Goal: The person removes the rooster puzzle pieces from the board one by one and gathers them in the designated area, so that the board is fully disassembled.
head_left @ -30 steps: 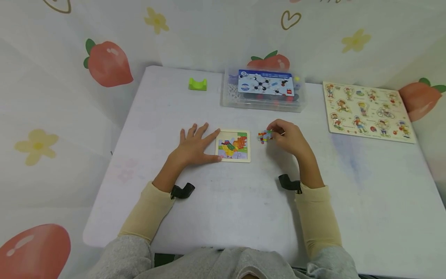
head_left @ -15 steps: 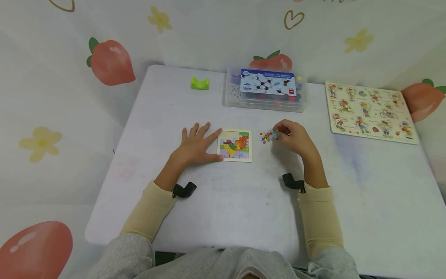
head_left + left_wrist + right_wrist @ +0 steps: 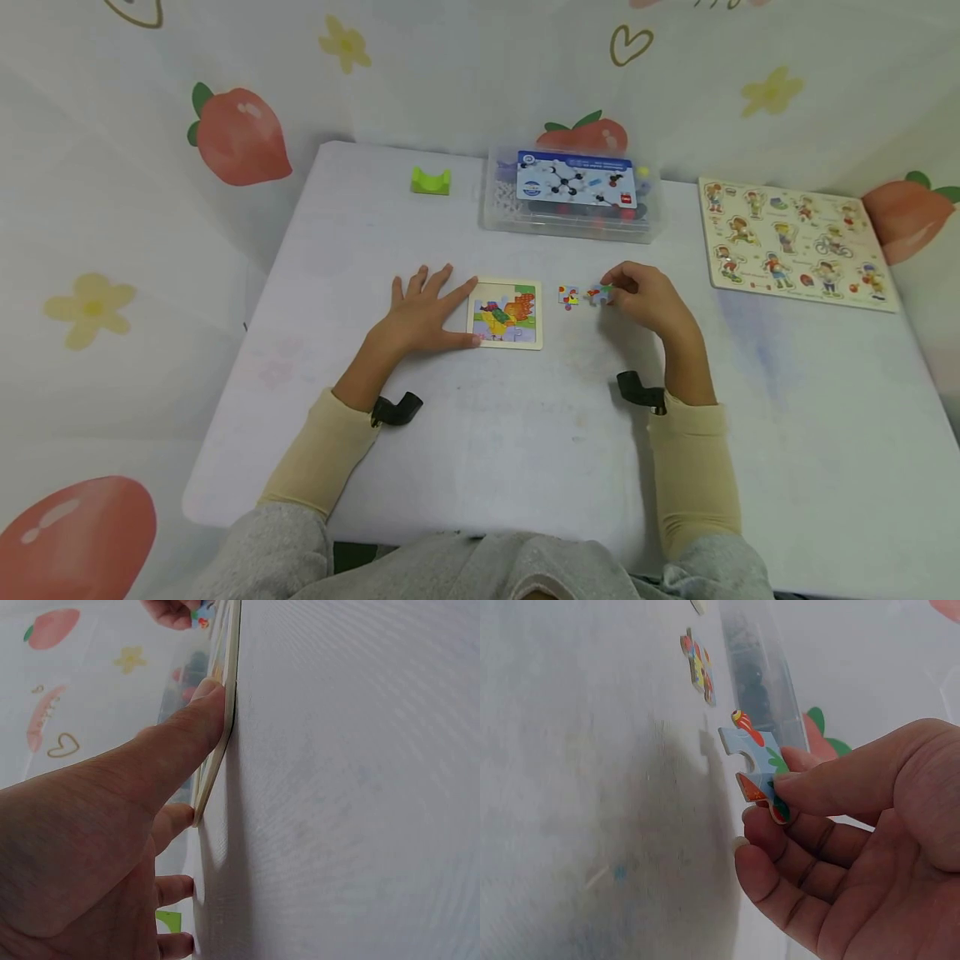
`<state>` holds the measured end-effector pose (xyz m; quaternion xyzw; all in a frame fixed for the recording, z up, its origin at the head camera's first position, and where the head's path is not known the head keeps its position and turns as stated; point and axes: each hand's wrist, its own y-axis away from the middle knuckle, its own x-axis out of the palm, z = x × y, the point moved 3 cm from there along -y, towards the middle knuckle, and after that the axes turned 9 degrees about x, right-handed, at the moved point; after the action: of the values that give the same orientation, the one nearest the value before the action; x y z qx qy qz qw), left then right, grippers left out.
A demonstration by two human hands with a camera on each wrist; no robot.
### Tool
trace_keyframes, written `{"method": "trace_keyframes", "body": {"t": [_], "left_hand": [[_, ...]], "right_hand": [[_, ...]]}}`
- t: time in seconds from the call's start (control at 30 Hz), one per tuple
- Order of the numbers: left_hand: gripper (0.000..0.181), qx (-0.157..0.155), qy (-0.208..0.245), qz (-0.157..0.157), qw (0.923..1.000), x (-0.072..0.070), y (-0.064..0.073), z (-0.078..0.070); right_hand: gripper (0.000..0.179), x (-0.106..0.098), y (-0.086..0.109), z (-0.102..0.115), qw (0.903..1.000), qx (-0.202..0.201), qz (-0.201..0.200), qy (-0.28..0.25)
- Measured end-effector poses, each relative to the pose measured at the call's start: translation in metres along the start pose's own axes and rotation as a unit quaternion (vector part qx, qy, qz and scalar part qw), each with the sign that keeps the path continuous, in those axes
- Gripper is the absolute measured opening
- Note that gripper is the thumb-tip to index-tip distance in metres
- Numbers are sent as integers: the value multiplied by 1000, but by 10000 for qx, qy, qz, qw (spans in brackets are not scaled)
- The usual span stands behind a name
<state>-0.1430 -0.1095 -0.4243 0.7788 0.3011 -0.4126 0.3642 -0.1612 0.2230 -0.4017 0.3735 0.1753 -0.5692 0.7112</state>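
A small puzzle in a pale wooden frame (image 3: 505, 346) lies mid-table, showing a colourful bird, with a bare strip along its top. My left hand (image 3: 412, 321) is spread on the table, its thumb and index fingertip touching the frame's left side. To the right of the frame, my right hand (image 3: 648, 300) pinches a puzzle piece (image 3: 757, 761) between thumb and fingers; it is light blue with green and red. The right wrist view shows this piece raised off the table. Another puzzle piece (image 3: 568, 296), with yellow and red on it, lies between the frame and my right hand.
A clear plastic box (image 3: 570, 223) with a blue-and-white molecule card stands at the back. Left of it sits a bright green block (image 3: 431, 182). At the back right lies a wooden board (image 3: 798, 246) with pictures of children. A fruit-patterned cloth hangs behind the table.
My right hand has moved right with its puzzle piece, away from the other piece, so a gap now shows between them. The left hand has stayed at the frame.
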Motion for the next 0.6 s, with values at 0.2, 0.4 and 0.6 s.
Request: {"method": "trace_keyframes", "body": {"t": [0.2, 0.4, 0.6], "left_hand": [[96, -3, -5, 22, 10000, 1, -1, 0], [97, -13, -19, 23, 10000, 2, -1, 1], [97, 4, -18, -7, 10000, 3, -1, 3]], "right_hand": [[26, 0, 0, -5, 9994, 325, 87, 35], [24, 1, -2, -8, 9995, 289, -70, 94], [23, 0, -3, -9, 9995, 302, -89, 61]]}}
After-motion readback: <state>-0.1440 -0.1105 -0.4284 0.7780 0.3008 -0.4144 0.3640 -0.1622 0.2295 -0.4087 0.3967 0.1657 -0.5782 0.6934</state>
